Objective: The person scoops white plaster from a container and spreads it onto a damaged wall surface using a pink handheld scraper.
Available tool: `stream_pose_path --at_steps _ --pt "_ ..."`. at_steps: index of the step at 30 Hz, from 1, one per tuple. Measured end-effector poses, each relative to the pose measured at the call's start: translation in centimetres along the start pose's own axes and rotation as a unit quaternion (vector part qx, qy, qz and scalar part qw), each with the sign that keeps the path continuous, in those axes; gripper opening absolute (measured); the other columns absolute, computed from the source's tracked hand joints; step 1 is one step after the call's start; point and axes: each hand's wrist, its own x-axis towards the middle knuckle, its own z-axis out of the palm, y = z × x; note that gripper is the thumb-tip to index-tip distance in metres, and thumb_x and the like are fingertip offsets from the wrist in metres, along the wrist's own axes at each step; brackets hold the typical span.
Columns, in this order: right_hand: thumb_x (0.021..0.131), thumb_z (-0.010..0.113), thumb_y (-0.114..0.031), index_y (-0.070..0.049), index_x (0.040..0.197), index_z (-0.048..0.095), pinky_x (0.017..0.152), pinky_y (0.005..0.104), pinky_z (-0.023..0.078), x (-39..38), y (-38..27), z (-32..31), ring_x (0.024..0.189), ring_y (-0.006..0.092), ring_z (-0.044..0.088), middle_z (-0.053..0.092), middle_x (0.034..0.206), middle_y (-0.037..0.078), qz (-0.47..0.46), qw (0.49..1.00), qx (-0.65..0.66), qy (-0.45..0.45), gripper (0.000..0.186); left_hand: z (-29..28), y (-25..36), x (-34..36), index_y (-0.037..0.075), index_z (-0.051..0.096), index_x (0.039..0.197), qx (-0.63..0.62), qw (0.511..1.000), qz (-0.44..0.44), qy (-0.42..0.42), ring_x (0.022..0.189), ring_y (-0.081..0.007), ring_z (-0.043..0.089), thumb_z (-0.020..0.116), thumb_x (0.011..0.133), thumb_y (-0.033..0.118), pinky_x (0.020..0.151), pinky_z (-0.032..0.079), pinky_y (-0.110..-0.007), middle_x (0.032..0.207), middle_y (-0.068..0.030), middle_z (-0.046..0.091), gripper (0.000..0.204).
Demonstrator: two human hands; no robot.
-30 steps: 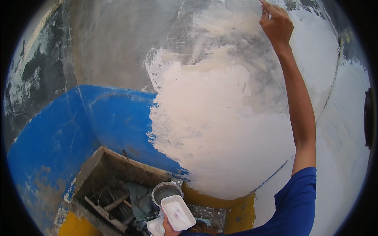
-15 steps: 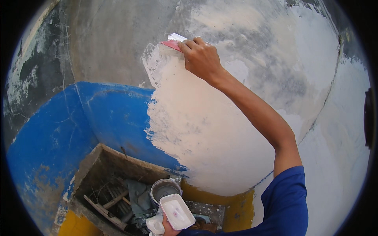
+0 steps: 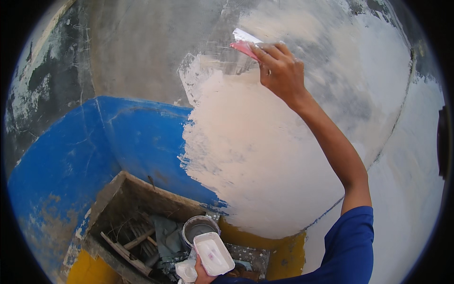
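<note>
Right hand (image 3: pixel 283 73): I see it pinching a pink putty scraper (image 3: pixel 245 48) edged with white paste (image 3: pixel 246 36), up at the grey wall (image 3: pixel 142 52); I can't tell whether the blade touches.
Left hand (image 3: pixel 203 273): gripping a white rectangular tub (image 3: pixel 221 271) of paste, low in my view.
Bucket (image 3: pixel 200 219): partly hidden from me by the tub.
Concrete trough (image 3: pixel 106 195): holds sticks (image 3: pixel 124 252) and a grey-green cloth (image 3: pixel 166 236).
In my way: the right forearm (image 3: pixel 333 142), covering some white coating (image 3: pixel 250 132).

Concrete box (image 3: pixel 158 189) at 7 o'clock in view, rim worn. Inside it: wood pieces (image 3: pixel 125 253) at its 7 o'clock, dark grey-green cloth (image 3: pixel 165 236) at 4. Bucket (image 3: pixel 200 220) at 3, base hidden.
</note>
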Motion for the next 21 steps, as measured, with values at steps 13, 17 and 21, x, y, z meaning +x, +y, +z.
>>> stream_pose_path --at_steps 13,17,21 --pt "0.073 0.065 -0.001 -0.011 0.102 0.073 0.075 0.0362 0.057 -2.6 0.7 3.4 0.090 0.0227 0.066 0.072 0.094 0.001 -0.053 0.998 -0.025 -0.037 0.032 -0.8 -0.5 -0.2 0.021 0.045 0.147 -0.050 0.999 -0.010 -0.011 0.129 -0.0376 0.051 0.046 0.094 0.064 0.108 0.037 -0.064 0.142 -0.0095 0.053 0.068" --pt "0.073 0.065 -0.001 -0.011 0.104 0.072 0.075 0.0361 0.055 -3.4 -1.9 3.7 0.093 0.0223 0.065 0.072 0.101 0.002 -0.042 0.996 0.035 -0.070 0.033 -0.8 -0.4 -0.5 0.021 0.045 0.147 -0.054 0.999 -0.002 0.000 0.128 -0.0373 0.052 0.045 0.096 0.062 0.108 0.037 -0.063 0.141 -0.0096 0.054 0.066" --pt "0.074 0.065 -0.002 -0.011 0.109 0.072 0.076 0.0389 0.050 -2.9 3.2 2.6 0.098 0.0230 0.064 0.069 0.111 0.003 -0.066 0.991 -0.118 0.025 0.037 0.0 -1.1 -0.3 0.020 0.046 0.146 -0.061 0.998 -0.012 0.000 0.128 -0.0377 0.053 0.045 0.096 0.061 0.108 0.037 -0.064 0.140 -0.0096 0.055 0.065"
